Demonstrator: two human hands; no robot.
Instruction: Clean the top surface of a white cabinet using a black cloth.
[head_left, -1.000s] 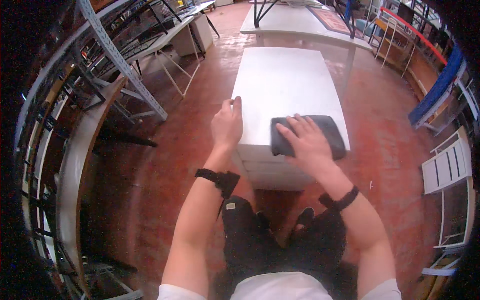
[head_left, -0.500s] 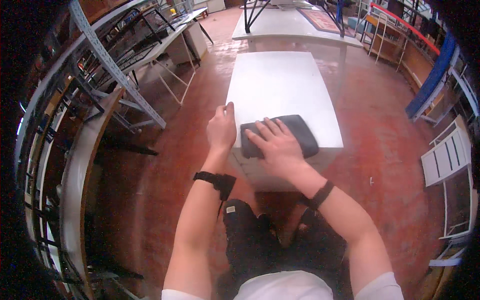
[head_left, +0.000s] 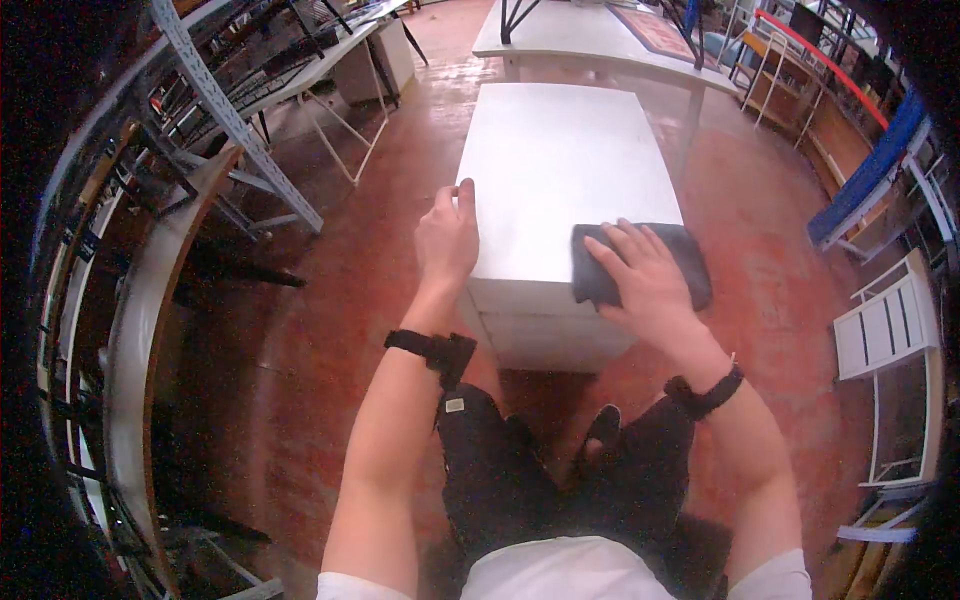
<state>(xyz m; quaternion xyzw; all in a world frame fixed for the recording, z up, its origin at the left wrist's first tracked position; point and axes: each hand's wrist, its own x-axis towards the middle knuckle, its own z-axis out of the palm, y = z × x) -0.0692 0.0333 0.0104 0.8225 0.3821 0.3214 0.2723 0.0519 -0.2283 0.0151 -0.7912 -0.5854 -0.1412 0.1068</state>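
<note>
In front of me stands a white cabinet [head_left: 560, 150] with a flat, pale top. My right hand [head_left: 645, 275] lies with fingers spread on a dark grey cloth [head_left: 592, 250], pressing it at the near right corner of the top. Part of the cloth hangs past the right and front edges. My left hand [head_left: 447, 240] is closed at the top's left edge, its thumb upward and its fingers curled along the outer side. The undersides of those fingers are hidden.
Beyond the cabinet is a larger white table [head_left: 590, 45] with black legs. A metal shelving frame [head_left: 225, 110] and a long bench [head_left: 150, 330] line the left. At right are a blue post [head_left: 870, 170] and a white slatted stand [head_left: 885, 320]. The floor [head_left: 780, 420] is red.
My right hand has slid the cloth to the right, from the middle of the near edge to the near right corner. My left hand has stayed at the left edge.
</note>
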